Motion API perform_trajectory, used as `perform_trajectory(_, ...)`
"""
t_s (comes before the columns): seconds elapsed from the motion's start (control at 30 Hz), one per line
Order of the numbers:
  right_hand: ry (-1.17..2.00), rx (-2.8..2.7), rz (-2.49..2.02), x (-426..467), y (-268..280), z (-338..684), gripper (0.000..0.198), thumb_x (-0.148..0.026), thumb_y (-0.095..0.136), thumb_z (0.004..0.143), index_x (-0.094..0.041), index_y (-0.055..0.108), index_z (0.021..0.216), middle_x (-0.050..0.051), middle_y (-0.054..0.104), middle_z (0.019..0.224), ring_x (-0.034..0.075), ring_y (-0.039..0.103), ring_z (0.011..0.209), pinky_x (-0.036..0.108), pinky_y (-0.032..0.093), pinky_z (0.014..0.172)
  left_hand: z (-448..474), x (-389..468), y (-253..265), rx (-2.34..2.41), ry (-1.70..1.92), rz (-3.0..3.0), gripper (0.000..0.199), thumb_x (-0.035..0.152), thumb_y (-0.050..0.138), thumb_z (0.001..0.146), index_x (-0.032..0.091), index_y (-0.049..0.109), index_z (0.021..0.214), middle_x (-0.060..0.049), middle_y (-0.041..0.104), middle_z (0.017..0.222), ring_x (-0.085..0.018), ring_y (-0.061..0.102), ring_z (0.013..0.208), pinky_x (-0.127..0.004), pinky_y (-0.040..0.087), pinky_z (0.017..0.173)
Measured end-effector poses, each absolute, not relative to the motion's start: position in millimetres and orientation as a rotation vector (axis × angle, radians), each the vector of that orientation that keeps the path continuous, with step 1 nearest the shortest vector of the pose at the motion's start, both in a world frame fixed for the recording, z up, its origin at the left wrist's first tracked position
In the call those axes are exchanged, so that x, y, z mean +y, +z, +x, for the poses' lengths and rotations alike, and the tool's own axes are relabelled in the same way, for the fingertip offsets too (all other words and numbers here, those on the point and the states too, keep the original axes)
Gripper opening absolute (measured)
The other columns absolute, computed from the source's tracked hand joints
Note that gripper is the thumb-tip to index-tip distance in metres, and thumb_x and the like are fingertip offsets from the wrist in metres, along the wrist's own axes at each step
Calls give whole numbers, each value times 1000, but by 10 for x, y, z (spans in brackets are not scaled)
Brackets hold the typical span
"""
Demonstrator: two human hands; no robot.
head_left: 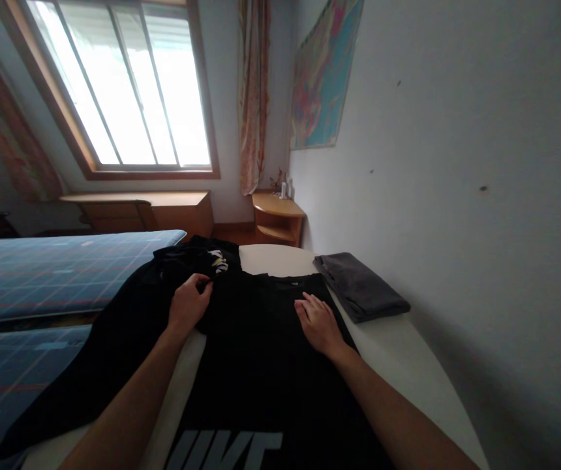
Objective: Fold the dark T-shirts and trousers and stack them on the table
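Observation:
A black T-shirt [265,365] with grey lettering lies spread on the white round table, its neckline facing away from me. My left hand [190,305] is closed at the shirt's left shoulder, the fingertips curled on the sleeve cloth. On the right side of the chest, below the neckline, my right hand [318,321] lies flat with its fingers stretched out. Left of the shirt is a heap of other black clothing [128,320] with a white and yellow print. It hangs down past the table's edge toward the bed.
A folded dark grey cloth [359,286] sits at the table's right, near the wall. The white table [422,372] has a curved edge. A blue plaid mattress [65,274] is at left. Beyond stand a wooden desk [182,203] and a corner shelf [280,207] below the window.

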State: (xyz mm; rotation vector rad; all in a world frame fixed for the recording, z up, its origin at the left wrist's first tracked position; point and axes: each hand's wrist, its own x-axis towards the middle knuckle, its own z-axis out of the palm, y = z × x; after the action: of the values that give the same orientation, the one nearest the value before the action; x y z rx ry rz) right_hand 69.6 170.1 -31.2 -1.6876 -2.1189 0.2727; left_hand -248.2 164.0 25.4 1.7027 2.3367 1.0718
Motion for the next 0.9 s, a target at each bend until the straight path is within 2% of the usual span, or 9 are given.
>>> perform_trajectory(0.2,267,-2159,-1706,1669,-279,667,55,-53,26,103,-24,60,135,6,45,154,25,32,146,45,19,119,-2574,1551,415,2565,1049,1650,24,41,59,89,25,66,106,-6,74,105,-29,71,93,-35,52,80)
perform_trajectory(0.33,292,-2245,-1682,1615,-223,651,60,-62,27,100,-28,55,141,3,42,157,27,25,149,51,12,120,-2509,1546,410,2527,971,1735,23,37,58,90,26,65,109,-6,74,109,-29,70,95,-36,52,81)
perform_trajectory(0.5,264,-2295,-1714,1620,-215,629,61,-61,31,99,-25,52,144,6,38,158,31,22,149,55,10,120,-2421,1555,381,2479,873,1791,27,35,51,94,26,62,118,-8,74,103,-29,71,93,-35,51,80)
perform_trajectory(0.63,193,-2359,-1725,1634,-208,471,65,-59,38,98,-17,48,146,13,35,159,36,19,149,62,8,118,-2368,1514,430,2515,757,1787,32,36,40,100,26,61,121,-11,73,94,-31,71,86,-37,51,75)
perform_trajectory(0.8,239,-2583,-1362,1598,-135,40,61,-55,43,98,-22,43,149,10,35,160,33,21,149,61,10,119,-2311,1482,461,2491,729,1829,33,36,38,101,28,61,123,-11,73,96,-31,72,84,-38,51,74)
perform_trajectory(0.9,261,-2711,-1049,1579,-94,-248,53,-48,48,98,-25,48,145,8,38,158,30,26,148,59,13,120,-2297,1485,447,2463,758,1829,32,35,40,101,28,60,126,-10,74,101,-31,72,88,-39,52,77)
